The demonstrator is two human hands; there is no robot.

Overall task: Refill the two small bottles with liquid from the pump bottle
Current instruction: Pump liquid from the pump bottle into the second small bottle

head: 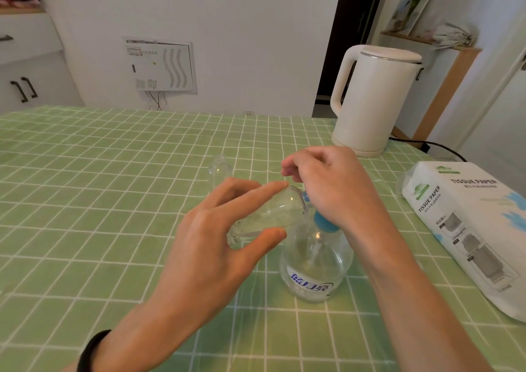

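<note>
Left hand (pixel 210 246) fingers (pixel 256 193) gripped 1st small bottle (pixel 273 209) at pump bottle (pixel 313 266), right hand (pixel 327 183) grip unclear; 2nd small bottle (pixel 219 169) pending.

kettle (pixel 375 98) white, far right | tissue pack (pixel 466 229) right | tablecloth (pixel 99 172) green checked

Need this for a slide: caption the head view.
Left hand holds a small bottle tilted at the pump bottle; right hand covers its pump top.
</note>
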